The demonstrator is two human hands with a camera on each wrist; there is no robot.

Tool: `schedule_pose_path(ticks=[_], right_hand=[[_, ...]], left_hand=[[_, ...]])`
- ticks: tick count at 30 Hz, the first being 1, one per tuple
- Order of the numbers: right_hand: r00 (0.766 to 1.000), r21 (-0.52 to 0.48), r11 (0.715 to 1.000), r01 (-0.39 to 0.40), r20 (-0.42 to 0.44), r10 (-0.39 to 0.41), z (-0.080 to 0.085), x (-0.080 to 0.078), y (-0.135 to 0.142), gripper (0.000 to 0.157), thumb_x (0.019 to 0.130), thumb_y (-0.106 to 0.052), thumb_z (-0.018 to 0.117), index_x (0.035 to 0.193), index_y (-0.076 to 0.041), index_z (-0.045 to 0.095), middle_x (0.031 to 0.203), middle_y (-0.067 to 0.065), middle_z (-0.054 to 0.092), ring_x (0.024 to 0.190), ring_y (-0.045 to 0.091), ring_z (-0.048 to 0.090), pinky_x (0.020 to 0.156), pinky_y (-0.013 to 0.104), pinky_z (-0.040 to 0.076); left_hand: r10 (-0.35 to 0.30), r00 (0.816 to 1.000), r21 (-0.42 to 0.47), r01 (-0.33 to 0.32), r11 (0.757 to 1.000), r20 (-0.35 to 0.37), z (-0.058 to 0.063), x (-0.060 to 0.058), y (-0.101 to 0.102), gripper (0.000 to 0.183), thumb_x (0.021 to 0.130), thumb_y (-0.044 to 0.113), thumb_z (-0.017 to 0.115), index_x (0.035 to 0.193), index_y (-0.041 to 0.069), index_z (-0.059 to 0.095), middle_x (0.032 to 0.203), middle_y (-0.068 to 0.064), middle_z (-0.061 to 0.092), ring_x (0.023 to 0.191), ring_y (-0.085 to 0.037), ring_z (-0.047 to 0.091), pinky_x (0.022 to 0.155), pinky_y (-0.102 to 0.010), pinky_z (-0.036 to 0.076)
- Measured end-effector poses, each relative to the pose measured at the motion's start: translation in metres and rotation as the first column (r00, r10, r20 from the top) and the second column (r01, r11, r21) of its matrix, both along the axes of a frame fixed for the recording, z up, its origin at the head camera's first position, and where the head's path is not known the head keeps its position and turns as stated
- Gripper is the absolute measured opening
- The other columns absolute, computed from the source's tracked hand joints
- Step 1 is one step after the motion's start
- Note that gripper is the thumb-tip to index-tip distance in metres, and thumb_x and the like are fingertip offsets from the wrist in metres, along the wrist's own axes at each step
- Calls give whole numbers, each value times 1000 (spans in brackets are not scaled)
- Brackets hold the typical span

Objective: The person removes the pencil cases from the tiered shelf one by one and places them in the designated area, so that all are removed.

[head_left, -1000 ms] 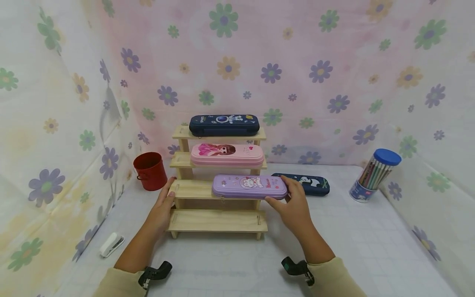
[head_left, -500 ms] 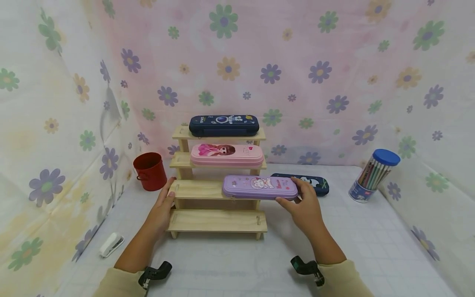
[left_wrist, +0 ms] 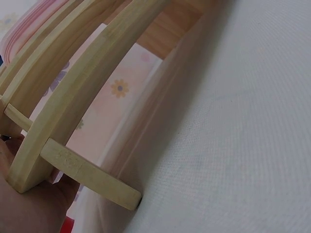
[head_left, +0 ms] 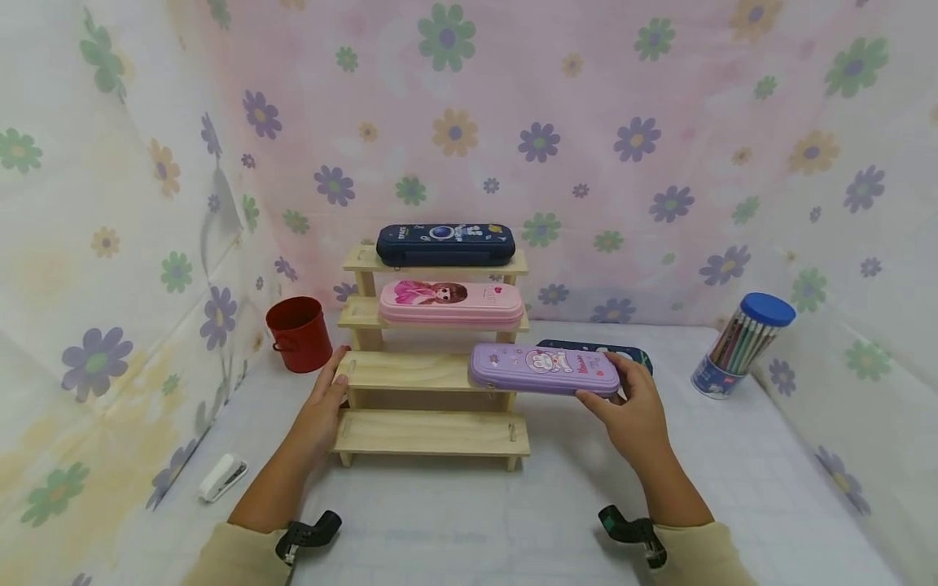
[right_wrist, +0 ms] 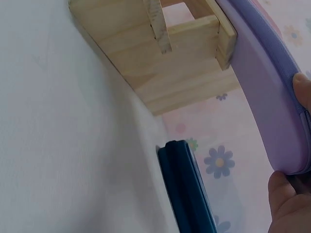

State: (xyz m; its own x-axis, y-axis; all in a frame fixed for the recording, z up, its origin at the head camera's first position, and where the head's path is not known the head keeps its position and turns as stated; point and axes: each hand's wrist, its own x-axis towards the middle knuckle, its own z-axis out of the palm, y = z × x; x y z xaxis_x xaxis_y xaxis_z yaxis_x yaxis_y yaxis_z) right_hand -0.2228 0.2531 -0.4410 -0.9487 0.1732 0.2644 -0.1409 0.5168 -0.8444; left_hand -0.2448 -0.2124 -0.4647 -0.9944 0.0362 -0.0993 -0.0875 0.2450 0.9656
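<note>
My right hand pinches the right end of a purple pencil case with a cartoon print. The case's left end overlaps the third tier down of a stepped wooden display rack; the rest juts past the rack's right side. In the right wrist view, thumb and fingers show at the end of the purple case. My left hand holds the rack's left side, and in the left wrist view that hand wraps a shelf end. A dark blue pencil case lies behind, partly hidden.
On the top tier sits a navy astronaut pencil case, with a pink one below it. A red bucket and a white stapler stand at left. A tub of pencils stands at right.
My right hand has slid the purple pencil case rightward along the tier, so more of it juts out and it covers more of the dark blue case. The left hand stays on the rack.
</note>
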Motion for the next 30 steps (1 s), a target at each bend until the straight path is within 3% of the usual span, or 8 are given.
schedule_pose_path(ticks=[8,21,28,30], right_hand=[[999,-49,999,-3,39,5,-5,4,23,87,92,-32,82,162,-9,36,158,15,37,150,35,43,105,16,45],[990,-40,996,80,118,-74,-6,10,56,91,93,-40,80,166,-13,31,167,13,31,156,37,33,109,32,43],[977,-55,990,130,178,-119,-8,12,69,91,94,-41,79,166,-19,30,171,11,25,158,38,28,107,39,43],[974,-49,989,136,187,-125,-8,13,73,91,94,-43,78,167,-20,29,172,11,23,158,37,27,108,42,42]], left_hand=[[-2,1000,-12,2,1000,-31,-4,0,-1,54,113,51,29,163,57,9,176,13,6,164,-25,-4,125,-71,-2],[1,1000,-11,-1,1000,-23,-3,0,-1,53,112,54,29,161,60,9,176,15,6,164,-23,-4,126,-71,-2],[-24,995,15,26,1000,-99,-4,-1,0,56,115,43,28,167,47,7,177,8,6,164,-26,-1,128,-66,-1],[-21,996,13,22,1000,-90,-5,-2,0,56,115,43,28,166,47,7,177,9,6,164,-25,-2,128,-66,-1]])
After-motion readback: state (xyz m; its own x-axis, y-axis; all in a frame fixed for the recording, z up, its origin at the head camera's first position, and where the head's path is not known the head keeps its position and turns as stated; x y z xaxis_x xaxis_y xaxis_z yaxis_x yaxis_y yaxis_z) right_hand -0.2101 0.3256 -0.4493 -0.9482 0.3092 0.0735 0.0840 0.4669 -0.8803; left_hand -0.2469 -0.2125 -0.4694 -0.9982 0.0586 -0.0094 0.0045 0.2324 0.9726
